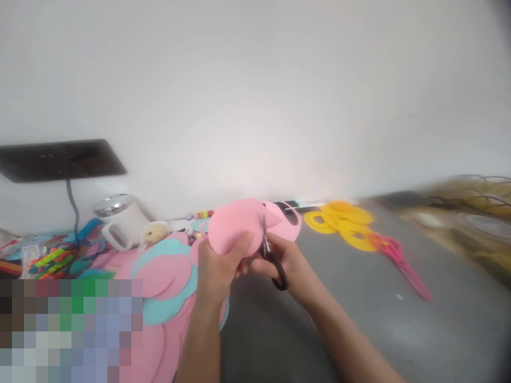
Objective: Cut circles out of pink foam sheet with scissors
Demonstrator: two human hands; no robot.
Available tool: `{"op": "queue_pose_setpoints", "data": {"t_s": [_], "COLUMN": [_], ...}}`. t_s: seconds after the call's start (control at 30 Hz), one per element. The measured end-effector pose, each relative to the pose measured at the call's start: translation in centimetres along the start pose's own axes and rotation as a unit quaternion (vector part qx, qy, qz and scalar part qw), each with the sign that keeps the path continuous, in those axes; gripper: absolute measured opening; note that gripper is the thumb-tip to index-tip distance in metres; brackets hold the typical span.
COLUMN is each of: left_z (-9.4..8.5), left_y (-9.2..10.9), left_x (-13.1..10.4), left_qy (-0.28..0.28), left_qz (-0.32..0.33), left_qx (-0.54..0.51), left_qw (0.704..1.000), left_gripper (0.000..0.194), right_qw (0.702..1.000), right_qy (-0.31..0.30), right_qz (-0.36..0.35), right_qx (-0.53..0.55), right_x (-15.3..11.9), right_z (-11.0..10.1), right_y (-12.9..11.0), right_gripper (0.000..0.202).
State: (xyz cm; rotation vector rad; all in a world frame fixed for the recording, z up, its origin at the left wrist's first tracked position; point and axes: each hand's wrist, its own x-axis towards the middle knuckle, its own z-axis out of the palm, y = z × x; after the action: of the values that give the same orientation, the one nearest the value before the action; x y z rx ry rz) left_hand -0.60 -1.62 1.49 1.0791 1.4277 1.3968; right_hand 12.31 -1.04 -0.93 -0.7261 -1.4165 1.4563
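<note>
A round piece of pink paper (231,223) is gripped between the thumb and fingers of my left hand (223,263), above the grey table. My right hand (285,260) is closed on black-handled scissors (275,266), whose blades point up at the paper's right edge. Another pink sheet part (290,229) with a curved opening shows just behind and to the right of the scissors. Pink discs (159,274) and light blue discs (162,311) lie overlapping in a pile to the left of my left hand.
Yellow paper rings (343,218) and pink scissors (403,263) lie on the grey table (371,319) at the right. A white lidded mug (125,223) stands at the back left beside colourful small items (54,260). A white wall (255,96) rises behind.
</note>
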Motion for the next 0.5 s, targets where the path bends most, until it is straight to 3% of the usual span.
{"op": "queue_pose_setpoints", "data": {"t_s": [0.5], "left_z": [-0.4], "left_y": [-0.59], "left_x": [0.37], "left_qy": [-0.023], "left_qz": [0.039], "left_qx": [0.003], "left_qw": [0.999], "left_gripper": [0.041], "right_qw": [0.999], "right_qy": [-0.014], "right_qz": [-0.013], "right_qx": [-0.028], "right_x": [-0.1], "right_z": [0.21], "right_y": [-0.43], "right_gripper": [0.041]}}
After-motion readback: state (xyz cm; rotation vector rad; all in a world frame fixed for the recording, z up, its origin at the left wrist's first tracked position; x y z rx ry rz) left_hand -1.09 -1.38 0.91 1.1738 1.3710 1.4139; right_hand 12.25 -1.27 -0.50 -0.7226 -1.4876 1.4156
